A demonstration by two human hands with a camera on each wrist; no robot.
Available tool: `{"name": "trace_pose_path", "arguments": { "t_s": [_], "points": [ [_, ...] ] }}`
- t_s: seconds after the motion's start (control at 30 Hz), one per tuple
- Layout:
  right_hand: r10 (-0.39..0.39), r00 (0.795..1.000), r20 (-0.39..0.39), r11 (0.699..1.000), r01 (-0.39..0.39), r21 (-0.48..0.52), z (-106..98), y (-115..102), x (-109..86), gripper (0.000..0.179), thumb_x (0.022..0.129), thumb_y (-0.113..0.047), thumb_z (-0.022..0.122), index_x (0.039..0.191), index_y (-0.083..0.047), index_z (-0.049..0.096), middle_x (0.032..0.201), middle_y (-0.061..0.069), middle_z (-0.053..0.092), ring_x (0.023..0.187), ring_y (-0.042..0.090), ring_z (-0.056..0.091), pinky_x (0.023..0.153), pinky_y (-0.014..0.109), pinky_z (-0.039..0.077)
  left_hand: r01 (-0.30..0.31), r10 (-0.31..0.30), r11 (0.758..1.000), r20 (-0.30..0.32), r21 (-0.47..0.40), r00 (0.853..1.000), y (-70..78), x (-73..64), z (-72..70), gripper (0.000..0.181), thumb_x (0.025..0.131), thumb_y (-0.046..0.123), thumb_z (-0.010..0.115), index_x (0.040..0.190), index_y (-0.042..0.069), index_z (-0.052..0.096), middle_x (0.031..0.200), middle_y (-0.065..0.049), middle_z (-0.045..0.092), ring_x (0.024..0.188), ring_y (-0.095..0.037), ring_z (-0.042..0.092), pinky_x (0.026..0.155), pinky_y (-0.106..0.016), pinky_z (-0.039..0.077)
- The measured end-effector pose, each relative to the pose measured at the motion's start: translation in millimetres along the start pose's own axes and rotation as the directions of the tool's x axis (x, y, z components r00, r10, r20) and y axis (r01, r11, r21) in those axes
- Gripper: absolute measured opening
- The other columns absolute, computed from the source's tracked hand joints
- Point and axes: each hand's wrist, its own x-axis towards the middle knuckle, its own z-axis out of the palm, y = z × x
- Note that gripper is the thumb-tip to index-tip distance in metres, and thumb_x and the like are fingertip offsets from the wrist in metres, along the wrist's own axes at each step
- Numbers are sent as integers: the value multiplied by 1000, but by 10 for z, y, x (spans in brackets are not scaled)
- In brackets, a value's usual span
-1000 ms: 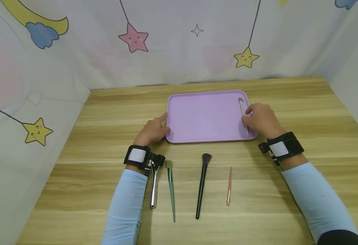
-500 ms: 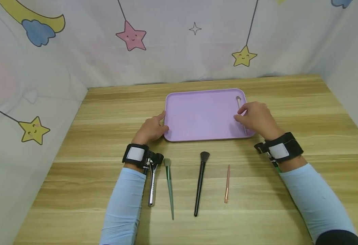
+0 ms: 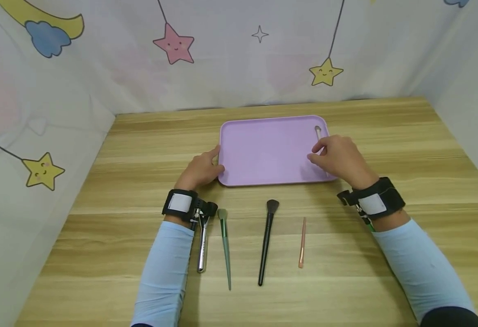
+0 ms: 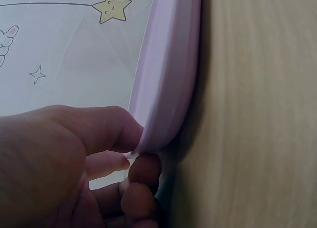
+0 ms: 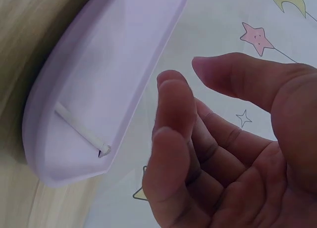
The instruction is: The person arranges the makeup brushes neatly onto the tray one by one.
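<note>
My left hand (image 3: 199,170) grips the left edge of a lilac tray (image 3: 263,150); in the left wrist view the thumb lies on the rim with fingertips beneath it. Inside the tray, along its right end, lies a small white makeup brush (image 5: 81,126). My right hand (image 3: 339,158) hovers over that end, with nothing between thumb and fingers, and hides part of the brush in the head view. The right wrist view shows a gap between its thumb and index fingertip.
In front of the tray, a green makeup brush (image 3: 225,247), a large black makeup brush (image 3: 266,243) and a short pink brush (image 3: 302,243) lie on the wooden table (image 3: 386,272). A patterned curtain (image 3: 231,81) stands behind.
My right hand has let go of the white brush and shifted left and away from it. The left hand keeps its grip on the tray. The head view has shifted slightly.
</note>
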Motion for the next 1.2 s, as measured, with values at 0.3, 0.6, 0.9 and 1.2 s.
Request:
{"name": "trace_pose_path", "arguments": {
  "t_s": [0.3, 0.6, 0.9, 1.2],
  "points": [
    [-27, 1000, 16, 999, 27, -23, 38, 48, -67, 27, 91, -19, 71, 100, 6, 73, 79, 14, 68, 67, 25, 59, 57, 35, 45, -8, 8, 1000, -2, -2, 1000, 8, -4, -3, 74, 96, 25, 55, 162, 12, 22, 83, -14, 49, 54, -15, 32, 60, -34, 35],
    [-52, 998, 40, 998, 53, -33, 63, 57, -148, 24, 90, -18, 71, 96, 5, 74, 74, 11, 67, 64, 23, 59, 56, 34, 43, -6, 6, 1000, 4, 8, 1000, -3, 11, -1, 74, 96, 25, 54, 162, 11, 23, 73, -8, 42, 52, -14, 32, 60, -33, 35],
    [-65, 996, 68, 996, 68, -52, 78, 14, -199, 24, 90, -18, 73, 96, 5, 74, 74, 10, 68, 62, 22, 58, 54, 33, 43, -19, 19, 1000, -2, 6, 1000, -9, 13, -10, 74, 96, 24, 55, 161, 10, 23, 83, -13, 49, 55, -17, 33, 62, -35, 35],
    [-100, 991, 89, 992, 106, -67, 103, 47, -246, 22, 90, -17, 73, 95, 5, 74, 74, 9, 67, 61, 20, 57, 53, 33, 43, -13, 13, 1000, -8, -1, 1000, -2, 2, -8, 74, 96, 23, 56, 162, 12, 23, 81, -12, 47, 55, -16, 33, 61, -34, 35]
  ]
}}
